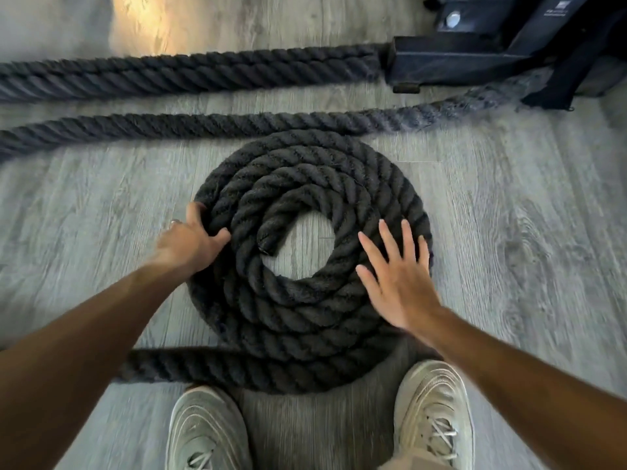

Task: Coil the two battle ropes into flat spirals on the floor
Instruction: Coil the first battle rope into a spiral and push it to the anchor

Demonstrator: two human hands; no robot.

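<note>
The left hand (193,235) grips the outer turn of a coiled battle rope (315,296) at the coil's left edge, fingers curled over the rope and thumb pressed against the next turn in. The right hand (395,279) is spread wide, fingers straight and apart, over the right side of the coil; whether the palm touches the rope cannot be told. Both forearms reach in from the bottom corners.

The coil is a flat spiral of thick, dark, twisted rope lying on the grey wood-plank floor (526,232), several turns wide, with an open centre where the rope's end (266,244) shows. Its loose tail (176,366) leaves the near edge of the coil and runs off to the left, passing under the left forearm.

Two pale sneakers stand just below the coil, the left shoe (207,432) and the right shoe (432,415).

Beyond the coil, a straight length of rope (203,125) crosses the floor, touching the coil's far edge. Further back lie two more lengths (190,74) side by side, running toward a black metal base (451,62) at the upper right.
</note>
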